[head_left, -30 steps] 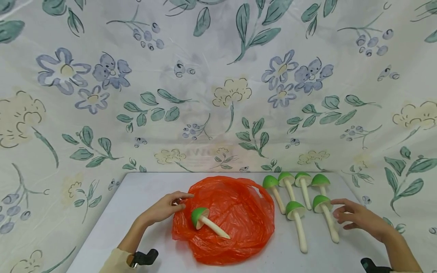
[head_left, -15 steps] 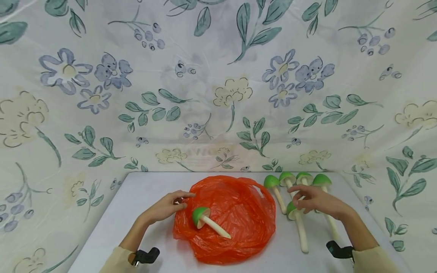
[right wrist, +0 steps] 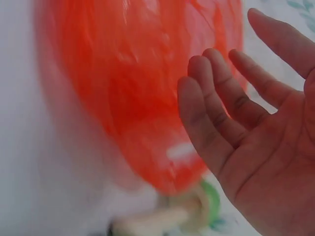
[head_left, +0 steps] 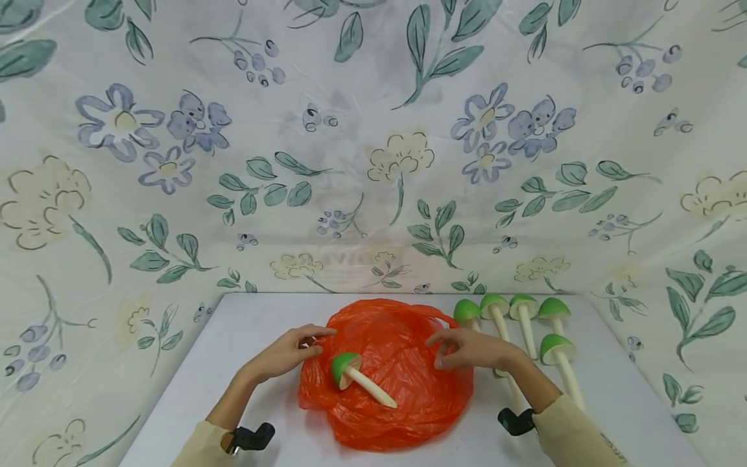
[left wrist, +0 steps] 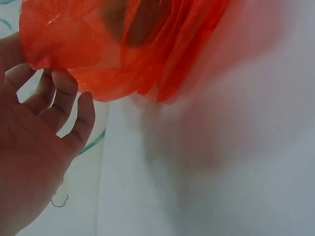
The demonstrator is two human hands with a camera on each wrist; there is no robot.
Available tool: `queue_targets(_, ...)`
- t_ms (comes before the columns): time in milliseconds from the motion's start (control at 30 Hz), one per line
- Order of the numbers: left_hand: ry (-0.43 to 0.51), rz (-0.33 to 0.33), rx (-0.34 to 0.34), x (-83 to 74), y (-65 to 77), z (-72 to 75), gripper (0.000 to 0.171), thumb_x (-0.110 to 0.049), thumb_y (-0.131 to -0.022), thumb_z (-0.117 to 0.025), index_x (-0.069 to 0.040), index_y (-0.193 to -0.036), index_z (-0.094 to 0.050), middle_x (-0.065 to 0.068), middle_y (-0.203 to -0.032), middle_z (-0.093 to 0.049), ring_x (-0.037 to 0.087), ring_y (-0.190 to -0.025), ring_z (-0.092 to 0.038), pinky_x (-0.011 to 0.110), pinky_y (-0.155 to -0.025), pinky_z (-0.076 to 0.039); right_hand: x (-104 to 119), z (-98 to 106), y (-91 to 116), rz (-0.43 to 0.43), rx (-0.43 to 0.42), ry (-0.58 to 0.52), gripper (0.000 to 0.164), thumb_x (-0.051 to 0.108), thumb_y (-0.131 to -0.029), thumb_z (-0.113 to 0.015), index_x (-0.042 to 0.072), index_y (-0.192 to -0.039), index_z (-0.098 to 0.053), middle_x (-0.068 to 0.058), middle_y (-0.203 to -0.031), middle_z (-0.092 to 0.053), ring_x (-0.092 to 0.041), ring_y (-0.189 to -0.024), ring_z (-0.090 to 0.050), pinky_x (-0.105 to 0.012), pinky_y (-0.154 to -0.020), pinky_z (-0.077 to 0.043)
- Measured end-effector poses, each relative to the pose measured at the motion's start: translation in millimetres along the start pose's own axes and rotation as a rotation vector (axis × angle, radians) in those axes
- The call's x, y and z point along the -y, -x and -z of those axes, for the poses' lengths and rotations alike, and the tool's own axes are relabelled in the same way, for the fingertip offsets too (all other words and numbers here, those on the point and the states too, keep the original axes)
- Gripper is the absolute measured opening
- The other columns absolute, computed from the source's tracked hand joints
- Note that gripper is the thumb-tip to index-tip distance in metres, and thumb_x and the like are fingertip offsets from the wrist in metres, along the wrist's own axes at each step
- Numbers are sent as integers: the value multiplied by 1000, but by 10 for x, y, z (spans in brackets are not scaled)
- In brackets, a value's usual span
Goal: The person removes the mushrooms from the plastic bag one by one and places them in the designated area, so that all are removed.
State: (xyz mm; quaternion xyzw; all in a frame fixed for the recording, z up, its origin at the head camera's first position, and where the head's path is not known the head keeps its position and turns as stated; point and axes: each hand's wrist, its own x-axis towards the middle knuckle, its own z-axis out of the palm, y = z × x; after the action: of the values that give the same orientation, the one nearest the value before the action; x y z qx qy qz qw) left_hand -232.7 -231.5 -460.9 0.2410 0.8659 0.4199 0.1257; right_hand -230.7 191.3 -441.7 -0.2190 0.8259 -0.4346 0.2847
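A red plastic bag [head_left: 408, 408] lies spread with its mouth up on the white table. One toy mushroom [head_left: 367, 387], green-capped with a pale stem, rests on it at the left. My left hand [head_left: 288, 353] holds the bag's left rim with bent fingers; in the left wrist view the red film [left wrist: 88, 39] hides some fingertips. Above the bag's right side, my right hand [head_left: 475, 348] is held with loosely bent fingers and nothing in them. The right wrist view shows its palm and separated fingers beside the bag [right wrist: 142, 98].
To the right of the bag, several more green-capped mushrooms [head_left: 525, 318] lie on the white table [head_left: 262, 318]. My right forearm partly covers one of them. Flower-printed cloth [head_left: 350, 162] hangs behind the table and at its sides.
My right hand has moved left from above the mushrooms on the right to above the red bag. The left hand stays at the bag's rim, and the mushroom on the bag keeps its place.
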Motion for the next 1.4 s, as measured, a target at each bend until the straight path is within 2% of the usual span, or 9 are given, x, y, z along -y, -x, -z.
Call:
queue_targets(133, 10, -15, -3, -44, 4, -3, 40, -15, -101, -57, -9, -140, -59, 12, -132, -60, 26, -107, -51, 39, -88, -45, 65, -146, -177, 4, 64, -48, 46, 25, -92, -71, 9, -134, -60, -4, -101, -67, -22, -92, -65, -39, -80, -56)
queue_targets(300, 28, -27, 2, -73, 15, -5, 40, -14, -101, -56, -9, -141, -58, 12, -131, -60, 26, -108, -51, 41, -90, -45, 135, -256, -369, -2, 115, -52, 46, 24, -91, -72, 11, -134, -61, -5, -101, -69, -26, -91, -65, -38, -78, -56)
queue_targets(500, 18, -27, 5, -62, 10, -22, 40, -15, -101, -57, -8, -140, -59, 12, -127, -61, 26, -106, -52, 40, -91, -45, 211, -457, -583, -83, 148, -160, 47, 28, -90, -74, 13, -132, -63, -9, -106, -70, -25, -93, -67, -40, -81, -57)
queue_targets(667, 8, -27, 6, -49, -13, -38, 39, -17, -101, -57, -10, -139, -60, 11, -128, -62, 23, -107, -53, 38, -92, -45, 240, -575, -685, -137, 170, -241, 44, 27, -91, -73, 12, -130, -62, -11, -107, -71, -26, -93, -68, -39, -81, -57)
queue_targets(833, -1, -31, 2, -34, -20, -34, 39, -17, -101, -57, -11, -139, -60, 9, -127, -62, 23, -107, -53, 39, -92, -45, 244, -639, -718, -136, 221, -216, 38, 22, -92, -71, 13, -128, -64, -8, -105, -71, -25, -92, -62, -36, -77, -50)
queue_targets(1100, 7, -38, 1, -36, -2, -28, 40, -15, -100, -57, -9, -140, -59, 11, -126, -62, 23, -105, -53, 35, -91, -45, 233, -745, -729, -108, 251, -166, 32, 12, -91, -72, 14, -123, -67, -6, -104, -71, -24, -96, -62, -41, -90, -51)
queue_targets(1233, 19, -39, 5, -76, 15, -32, 40, -14, -100, -58, -9, -140, -59, 12, -126, -62, 24, -105, -52, 35, -90, -45, 231, -809, -735, -84, 233, -102, 29, 14, -90, -74, 17, -119, -69, -4, -98, -70, -22, -91, -60, -38, -85, -50)
queue_targets(1400, 27, -35, 5, -90, 12, -36, 40, -12, -99, -58, -9, -139, -59, 12, -126, -62, 25, -105, -52, 34, -90, -45, 230, -838, -745, -87, 216, -124, 25, 13, -90, -74, 16, -115, -71, -5, -94, -66, -20, -83, -58, -31, -74, -50)
